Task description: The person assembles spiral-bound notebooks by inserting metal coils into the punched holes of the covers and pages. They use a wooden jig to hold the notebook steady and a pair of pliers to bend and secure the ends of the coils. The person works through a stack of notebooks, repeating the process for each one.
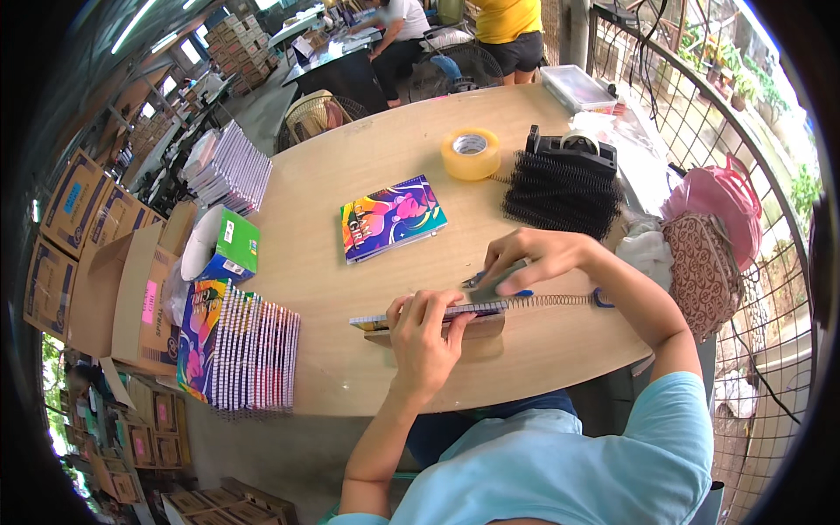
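Coil (pixel 547 300) stuck out well past my right hand (pixel 535 260), which pinched it at the notebook (pixel 429 315) edge my left hand (pixel 426 337) clamped, so binding looked partway done, bound stack (pixel 249 350) left of it.

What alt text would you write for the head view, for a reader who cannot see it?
A person's left hand steadies a thin spiral-bound notebook on edge on a round pale wooden table, while the right hand holds a pair of blue-handled pliers at its metal coil. Nearby lie a colourful notebook, a roll of tan tape and black binding coils.
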{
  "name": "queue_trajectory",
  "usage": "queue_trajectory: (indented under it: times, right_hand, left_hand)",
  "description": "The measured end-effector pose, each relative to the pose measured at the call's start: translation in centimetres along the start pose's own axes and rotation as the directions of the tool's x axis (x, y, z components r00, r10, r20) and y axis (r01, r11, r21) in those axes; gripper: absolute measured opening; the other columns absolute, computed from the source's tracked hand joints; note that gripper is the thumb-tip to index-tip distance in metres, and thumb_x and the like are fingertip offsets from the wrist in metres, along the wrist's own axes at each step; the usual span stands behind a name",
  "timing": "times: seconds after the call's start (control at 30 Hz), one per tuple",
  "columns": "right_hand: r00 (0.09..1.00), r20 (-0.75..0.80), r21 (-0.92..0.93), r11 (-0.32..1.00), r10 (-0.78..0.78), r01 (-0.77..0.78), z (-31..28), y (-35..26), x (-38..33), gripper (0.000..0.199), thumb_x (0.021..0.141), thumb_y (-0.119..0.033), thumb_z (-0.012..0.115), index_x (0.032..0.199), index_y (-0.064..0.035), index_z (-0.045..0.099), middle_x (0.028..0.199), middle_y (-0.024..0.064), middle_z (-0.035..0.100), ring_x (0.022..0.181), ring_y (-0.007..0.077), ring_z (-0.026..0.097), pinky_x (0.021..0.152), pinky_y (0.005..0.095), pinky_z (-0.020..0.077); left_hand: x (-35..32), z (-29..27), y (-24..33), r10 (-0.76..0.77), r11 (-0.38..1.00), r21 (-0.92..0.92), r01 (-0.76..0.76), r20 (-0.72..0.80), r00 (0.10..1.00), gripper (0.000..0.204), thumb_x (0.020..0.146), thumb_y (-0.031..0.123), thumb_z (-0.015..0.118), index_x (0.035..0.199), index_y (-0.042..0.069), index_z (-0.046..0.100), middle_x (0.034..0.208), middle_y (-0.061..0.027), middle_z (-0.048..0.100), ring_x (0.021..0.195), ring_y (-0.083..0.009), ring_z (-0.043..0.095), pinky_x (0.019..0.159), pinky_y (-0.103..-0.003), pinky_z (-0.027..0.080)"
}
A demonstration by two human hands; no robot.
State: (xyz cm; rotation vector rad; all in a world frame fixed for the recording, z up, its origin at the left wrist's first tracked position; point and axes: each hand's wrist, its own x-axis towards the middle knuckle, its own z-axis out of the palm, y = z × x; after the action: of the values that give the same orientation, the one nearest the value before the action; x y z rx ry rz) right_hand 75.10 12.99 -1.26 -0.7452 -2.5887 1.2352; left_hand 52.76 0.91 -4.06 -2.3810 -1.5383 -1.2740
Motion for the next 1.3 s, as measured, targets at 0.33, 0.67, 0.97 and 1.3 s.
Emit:
queue_trajectory:
  times: [0.33, 0.67, 0.97, 1.3]
  right_hand:
    - [0.964, -0.133, 0.777, 0.579, -0.231, 0.245, 1.4, 1.7, 1.0, 0.061, 0.088, -0.051, 0.058, 0.110, 0.0051, 0.068, 0.110, 0.0157, 0.066, 0.103, 0.0246, 0.060, 0.091, 0.0360, 0.0456]
    - [0.997, -0.076, 0.150, 0.989, -0.007, 0.018, 2.4, 0.4, 1.0, 0.057, 0.086, -0.050, 0.059, 0.106, 0.0015, 0.071, 0.110, 0.0197, 0.066, 0.101, 0.0298, 0.059, 0.092, 0.0383, 0.0465]
    - [0.980, -0.035, 0.488, 0.853, -0.196, 0.188, 1.1, 1.3, 1.4, 0.048, 0.089, -0.042, 0.060, 0.115, -0.0025, 0.070, 0.115, 0.0205, 0.064, 0.099, 0.0288, 0.059, 0.089, 0.0367, 0.0469]
    - [0.991, -0.132, 0.006, 1.000, 0.024, -0.024, 2.3, -0.2, 4.0, 0.059, 0.090, -0.054, 0.055, 0.106, 0.0010, 0.071, 0.094, 0.0199, 0.066, 0.096, 0.0289, 0.061, 0.085, 0.0386, 0.0485]
  left_hand:
    - [-0.9, -2.1, -0.4, -0.103, 0.973, 0.184, 0.140, -0.193, 0.976, 0.045, 0.068, 0.030, 0.087, 0.099, 0.010, 0.060, 0.110, -0.0094, 0.055, 0.107, -0.0248, 0.053, 0.098, -0.043, 0.036]
    - [-2.9, -0.9, -4.4, -0.271, 0.948, -0.227, 0.221, -0.219, 0.937, 0.046, 0.067, 0.029, 0.088, 0.090, 0.007, 0.055, 0.102, -0.0100, 0.043, 0.098, -0.0253, 0.045, 0.081, -0.036, 0.040]
    - [-2.1, 0.1, -3.4, -0.273, 0.942, -0.256, 0.217, -0.205, 0.940, 0.048, 0.066, 0.028, 0.089, 0.091, 0.005, 0.054, 0.098, -0.0091, 0.044, 0.095, -0.0248, 0.045, 0.082, -0.038, 0.041]
    - [-2.2, -0.2, -3.5, -0.269, 0.940, -0.268, 0.212, -0.200, 0.942, 0.045, 0.069, 0.028, 0.086, 0.095, 0.005, 0.057, 0.094, -0.0093, 0.051, 0.092, -0.0269, 0.047, 0.079, -0.038, 0.043]
